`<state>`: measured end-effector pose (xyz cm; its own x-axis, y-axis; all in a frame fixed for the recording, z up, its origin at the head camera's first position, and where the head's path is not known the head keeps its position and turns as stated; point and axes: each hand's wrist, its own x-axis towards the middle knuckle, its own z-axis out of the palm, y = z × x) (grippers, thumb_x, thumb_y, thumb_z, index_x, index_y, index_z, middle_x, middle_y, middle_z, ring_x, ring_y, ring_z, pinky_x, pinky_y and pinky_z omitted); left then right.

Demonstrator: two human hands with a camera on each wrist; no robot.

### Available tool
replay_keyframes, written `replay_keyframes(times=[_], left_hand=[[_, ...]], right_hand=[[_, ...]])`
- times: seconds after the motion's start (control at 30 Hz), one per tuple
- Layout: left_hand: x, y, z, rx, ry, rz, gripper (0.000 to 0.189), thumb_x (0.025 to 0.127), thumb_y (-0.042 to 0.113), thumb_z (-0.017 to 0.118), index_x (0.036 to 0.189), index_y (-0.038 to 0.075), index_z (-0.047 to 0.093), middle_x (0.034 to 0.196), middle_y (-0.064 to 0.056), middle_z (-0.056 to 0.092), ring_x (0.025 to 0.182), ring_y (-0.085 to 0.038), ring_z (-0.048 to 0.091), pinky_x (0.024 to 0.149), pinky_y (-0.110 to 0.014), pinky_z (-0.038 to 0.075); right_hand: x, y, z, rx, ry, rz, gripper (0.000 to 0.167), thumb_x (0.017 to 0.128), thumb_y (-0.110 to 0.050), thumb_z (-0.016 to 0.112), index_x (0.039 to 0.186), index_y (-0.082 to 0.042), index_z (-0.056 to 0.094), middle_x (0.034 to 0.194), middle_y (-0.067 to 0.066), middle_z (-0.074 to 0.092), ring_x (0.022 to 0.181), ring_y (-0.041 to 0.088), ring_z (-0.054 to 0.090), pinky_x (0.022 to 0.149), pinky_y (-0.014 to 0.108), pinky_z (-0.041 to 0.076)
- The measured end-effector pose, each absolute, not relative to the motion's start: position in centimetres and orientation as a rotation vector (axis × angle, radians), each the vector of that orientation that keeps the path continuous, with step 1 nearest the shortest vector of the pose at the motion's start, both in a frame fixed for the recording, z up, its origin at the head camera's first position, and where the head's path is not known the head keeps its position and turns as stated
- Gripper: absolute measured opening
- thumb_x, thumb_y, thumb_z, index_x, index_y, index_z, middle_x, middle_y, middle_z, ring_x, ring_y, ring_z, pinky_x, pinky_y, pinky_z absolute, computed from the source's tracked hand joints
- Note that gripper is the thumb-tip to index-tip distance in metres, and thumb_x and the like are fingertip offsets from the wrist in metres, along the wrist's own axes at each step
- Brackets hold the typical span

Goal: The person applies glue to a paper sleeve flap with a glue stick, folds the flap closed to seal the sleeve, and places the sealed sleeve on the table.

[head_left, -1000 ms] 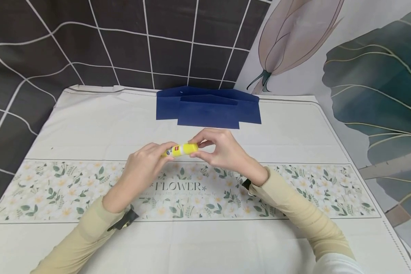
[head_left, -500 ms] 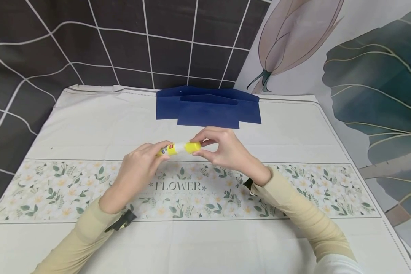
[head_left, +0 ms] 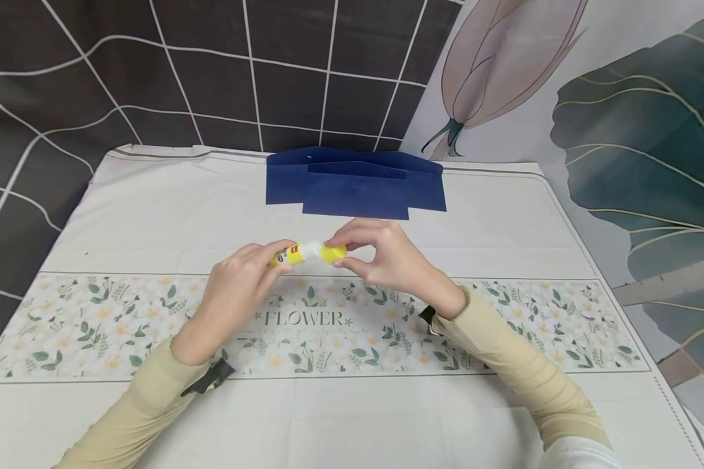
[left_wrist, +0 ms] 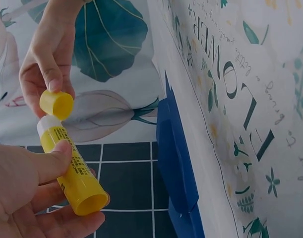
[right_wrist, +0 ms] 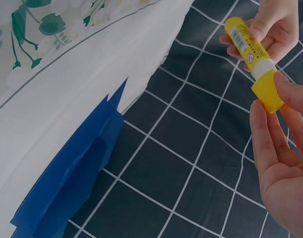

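Above the table, my left hand grips the yellow body of a glue stick, thumb on one side and fingers beneath. The printed label shows, and a white collar is exposed at its upper end. My right hand pinches the yellow cap between thumb and fingertips. In the left wrist view the cap sits tilted at the end of the white collar. In the right wrist view it still overlaps the collar.
Several dark blue envelopes lie overlapped at the table's far edge. The white tablecloth has a floral band lettered FLOWER. Behind stands a dark grid-patterned curtain, and a flower-print cloth hangs at the right.
The cap has slid rightward off the glue stick's body, baring more white collar. My left hand has drawn slightly left and my right hand slightly right.
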<state>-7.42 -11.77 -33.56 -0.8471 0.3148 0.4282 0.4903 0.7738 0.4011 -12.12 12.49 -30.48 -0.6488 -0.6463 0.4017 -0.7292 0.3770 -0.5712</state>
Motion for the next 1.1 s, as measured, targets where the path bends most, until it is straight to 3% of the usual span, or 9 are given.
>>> replay_keyframes(times=[0.2, 0.7, 0.93, 1.1], left_hand=[[-7.4, -11.7, -33.7, -0.605, -2.617, -0.742, 0.038, 0.087, 0.022, 0.069, 0.122, 0.009, 0.063, 0.094, -0.014, 0.073, 0.078, -0.025, 0.067, 0.061, -0.039, 0.055], [-7.6, -11.2, -33.7, -0.591, -2.618, -0.822, 0.039, 0.089, 0.022, 0.068, 0.124, 0.007, 0.061, 0.094, -0.015, 0.073, 0.066, -0.021, 0.061, 0.055, -0.034, 0.048], [-7.8, -11.0, -33.8, -0.595, -2.599, -0.891, 0.040, 0.089, 0.019, 0.068, 0.125, 0.004, 0.059, 0.105, -0.018, 0.072, 0.073, -0.026, 0.067, 0.059, -0.036, 0.051], [-7.8, -10.7, -33.9, -0.599, -2.599, -0.941, 0.039, 0.090, 0.018, 0.067, 0.125, 0.003, 0.058, 0.106, -0.017, 0.072, 0.076, -0.026, 0.069, 0.059, -0.034, 0.050]], right_hand=[[-12.1, 12.7, -30.3, 1.254, -2.536, 1.068, 0.025, 0.077, -0.003, 0.078, 0.102, -0.006, 0.075, 0.102, 0.006, 0.071, 0.090, 0.016, 0.068, 0.073, 0.022, 0.056], [-12.3, 13.8, -30.3, 1.202, -2.530, 1.062, 0.026, 0.080, -0.006, 0.076, 0.105, -0.009, 0.075, 0.103, 0.003, 0.071, 0.091, 0.013, 0.067, 0.073, 0.023, 0.055], [-12.7, 15.3, -29.8, 1.127, -2.527, 1.108, 0.028, 0.079, -0.003, 0.076, 0.107, -0.005, 0.073, 0.106, 0.006, 0.071, 0.094, 0.015, 0.067, 0.079, 0.023, 0.056], [-13.3, 17.9, -29.4, 1.007, -2.525, 1.070, 0.027, 0.079, 0.000, 0.074, 0.106, -0.004, 0.072, 0.105, 0.007, 0.071, 0.094, 0.017, 0.067, 0.076, 0.021, 0.056]])
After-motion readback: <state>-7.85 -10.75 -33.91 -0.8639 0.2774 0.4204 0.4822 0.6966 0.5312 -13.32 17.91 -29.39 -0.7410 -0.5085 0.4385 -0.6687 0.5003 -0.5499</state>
